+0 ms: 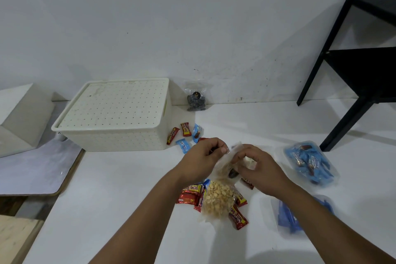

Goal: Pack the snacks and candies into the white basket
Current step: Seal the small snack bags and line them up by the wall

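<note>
White table (120, 188): left edge runs diagonally from just below the white basket (115, 137) down to the bottom-left of frame, with a lower grey surface (32, 169) and a wooden panel (15, 240) beyond it. Far edge butts against the wall (192, 17). Black shelf frame (351, 83) stands on the table at far right, its legs boxing in that corner. Biggest bare stretch of table is front-left, between the basket and the forearms; another lies between the hands and the shelf legs. Basket sits far left against the wall with its perforated lid (113, 105) on, closed. Just right of it: a clear bag of dark candies (196, 98) leaning on the wall, and a loose scatter of red wrappers (185, 129) and blue wrappers (183, 145) on the table. Left hand (203, 161) and right hand (257, 167) meet mid-table, both pinching the top of a clear snack bag (231, 167) held up off the surface; fingers curled tight, narrow grip, thumb and fingertips on the plastic. What's in that bag is partly hidden by the hands. Directly under them, a second clear bag of round yellow crackers (218, 197) lies on a pile of red bars (190, 194). Right of the hands, well apart: a clear pack of blue candies (308, 163), and nearer, another clear pack with blue contents (287, 216), partly covered by the right forearm.
</note>
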